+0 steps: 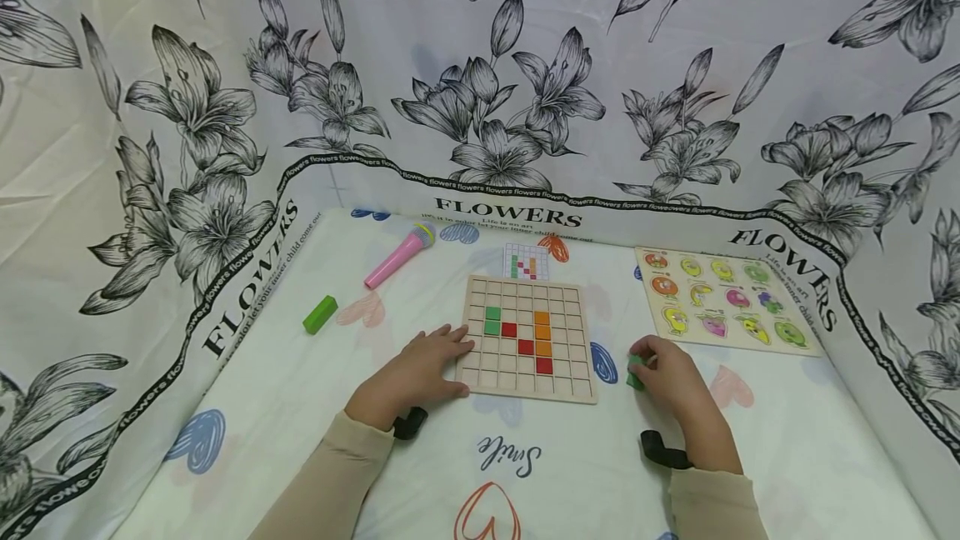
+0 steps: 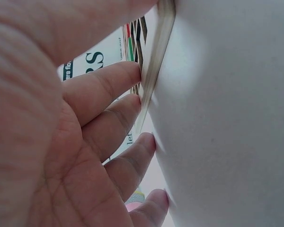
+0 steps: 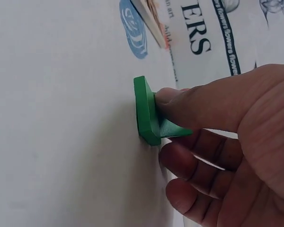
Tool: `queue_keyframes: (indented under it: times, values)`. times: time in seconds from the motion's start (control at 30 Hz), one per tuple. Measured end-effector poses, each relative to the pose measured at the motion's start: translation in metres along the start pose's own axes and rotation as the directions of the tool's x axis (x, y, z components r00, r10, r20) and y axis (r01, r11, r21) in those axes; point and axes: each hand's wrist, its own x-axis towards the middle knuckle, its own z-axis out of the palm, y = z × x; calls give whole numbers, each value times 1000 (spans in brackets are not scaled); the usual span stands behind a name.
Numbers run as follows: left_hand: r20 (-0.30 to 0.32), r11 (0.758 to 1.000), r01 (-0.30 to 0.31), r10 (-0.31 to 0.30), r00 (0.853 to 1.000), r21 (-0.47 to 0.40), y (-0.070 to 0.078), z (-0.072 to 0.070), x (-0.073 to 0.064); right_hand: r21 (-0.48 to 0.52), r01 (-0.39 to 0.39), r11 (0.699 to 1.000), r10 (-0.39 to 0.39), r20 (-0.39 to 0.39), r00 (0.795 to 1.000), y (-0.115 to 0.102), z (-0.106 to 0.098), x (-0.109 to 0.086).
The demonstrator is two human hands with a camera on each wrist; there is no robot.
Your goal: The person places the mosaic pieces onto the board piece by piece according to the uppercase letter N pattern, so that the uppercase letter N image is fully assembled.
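A square wooden grid board (image 1: 573,386) lies on the cloth, with green (image 1: 492,321), red (image 1: 526,347) and orange (image 1: 542,333) squares in some of its cells. My left hand (image 1: 422,367) rests at the board's left edge, fingers spread, fingertips on the rim and thumb near the lower corner. To the right of the board, my right hand (image 1: 671,373) pinches a small green block (image 3: 146,111) between thumb and fingers, close over the cloth. In the right wrist view the block shows a flat face and a second green part angled off behind it, partly covered by the thumb.
Behind the board lies a small pattern card (image 1: 527,261). A pink toy microphone (image 1: 393,261) and a green rectangular block (image 1: 320,315) are to the left. A fruit picture board (image 1: 720,333) lies at the back right. Flower-printed cloth (image 1: 495,107) rises behind and at the sides.
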Motion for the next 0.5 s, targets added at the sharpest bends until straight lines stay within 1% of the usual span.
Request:
queue_keyframes:
  times: [0.13,0.2,0.27,0.37,0.5]
  values:
    - [2,1000,-2,2,1000,-4,1,0,0,-5,8,1000,-8,-37,999,-3,0,-3]
    - [3,1000,-2,2,1000,-6,2,-1,0,3,18,1000,-18,-72,997,-8,2,-3]
    - [2,1000,-1,1,1000,-7,2,-1,-1,12,45,999,-44,-105,993,-18,8,-2]
    - [0,1000,2,-2,1000,-8,3,-2,-1,24,122,992,-118,-131,984,-41,25,1]
    - [-5,1000,-11,11,1000,-3,3,-2,0,42,232,972,-227,-95,969,-83,53,4]
